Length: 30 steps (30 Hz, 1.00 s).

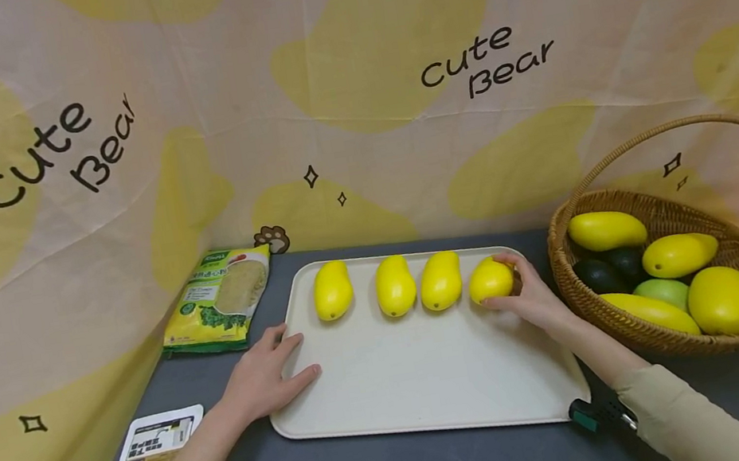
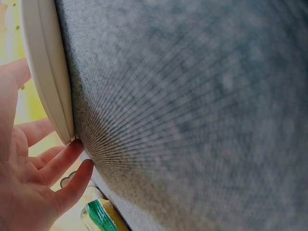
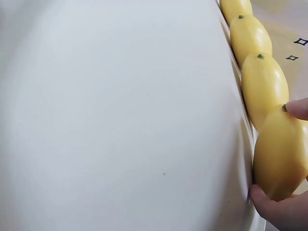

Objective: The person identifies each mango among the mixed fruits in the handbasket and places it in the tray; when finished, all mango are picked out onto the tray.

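Observation:
My right hand (image 1: 533, 293) holds a yellow mango (image 1: 490, 281) at the right end of a row on a cream tray (image 1: 421, 371). In the right wrist view, thumb and fingers lie on either side of this mango (image 3: 276, 154), near its two ends. Three more mangoes lie to its left: one mango (image 1: 440, 281) close by, a second mango (image 1: 395, 286) beside that, and a third mango (image 1: 333, 291) farther off. With fingers spread, my left hand (image 1: 264, 378) touches the tray's left edge. The left wrist view has its fingertips right at the tray's rim (image 2: 52, 72).
A wicker basket (image 1: 678, 343) with a tall handle stands at the right, holding yellow mangoes, dark green fruit and a green one. Behind my left hand lies a yellow-green food packet (image 1: 217, 301). A printed white package (image 1: 152, 458) is near my left forearm. Patterned cloth (image 1: 388, 163) hangs behind.

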Each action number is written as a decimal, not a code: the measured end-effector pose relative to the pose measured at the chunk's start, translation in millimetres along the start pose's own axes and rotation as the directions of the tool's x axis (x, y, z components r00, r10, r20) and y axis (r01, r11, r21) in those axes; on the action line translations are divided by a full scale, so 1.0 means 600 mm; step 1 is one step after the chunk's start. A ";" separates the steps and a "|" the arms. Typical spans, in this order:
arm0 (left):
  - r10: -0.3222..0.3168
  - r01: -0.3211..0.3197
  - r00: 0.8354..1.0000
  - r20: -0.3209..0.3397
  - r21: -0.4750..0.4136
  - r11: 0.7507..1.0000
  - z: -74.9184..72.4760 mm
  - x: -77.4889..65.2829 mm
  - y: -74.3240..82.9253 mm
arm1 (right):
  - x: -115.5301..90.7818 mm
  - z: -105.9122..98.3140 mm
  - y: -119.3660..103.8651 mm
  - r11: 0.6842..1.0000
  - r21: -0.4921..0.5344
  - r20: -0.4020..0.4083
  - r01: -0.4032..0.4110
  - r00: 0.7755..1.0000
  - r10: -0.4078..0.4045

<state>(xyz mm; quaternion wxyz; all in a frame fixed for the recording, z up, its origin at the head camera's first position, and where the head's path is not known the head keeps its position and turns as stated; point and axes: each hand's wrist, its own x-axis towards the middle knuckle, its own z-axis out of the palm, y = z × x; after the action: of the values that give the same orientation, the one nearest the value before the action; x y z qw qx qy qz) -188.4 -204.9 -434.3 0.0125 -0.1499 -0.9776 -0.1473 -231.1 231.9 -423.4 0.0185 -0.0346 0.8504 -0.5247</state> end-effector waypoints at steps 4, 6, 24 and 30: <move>-0.002 0.002 1.000 0.003 -0.001 1.000 0.000 0.000 -0.001 | -0.006 -0.001 -0.002 0.998 -0.063 -0.004 -0.019 1.000 0.019; -0.004 0.004 1.000 0.006 -0.003 1.000 0.000 0.000 0.000 | -0.008 0.000 -0.005 0.995 -0.091 -0.009 -0.038 0.999 0.038; -0.004 0.004 1.000 0.011 -0.004 1.000 -0.005 -0.003 0.003 | -0.007 0.003 -0.009 0.987 -0.149 -0.055 -0.063 0.997 0.055; -0.010 0.010 1.000 0.014 0.000 1.000 -0.005 -0.003 0.006 | -0.007 0.004 -0.008 0.986 -0.156 -0.055 -0.055 0.997 0.047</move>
<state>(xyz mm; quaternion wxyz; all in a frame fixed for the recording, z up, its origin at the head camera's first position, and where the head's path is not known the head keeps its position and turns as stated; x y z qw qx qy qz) -185.7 -203.3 -430.5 0.0048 -0.1460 -0.9784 -0.1463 -226.6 228.2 -420.2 0.0073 -0.0006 0.8899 -0.4561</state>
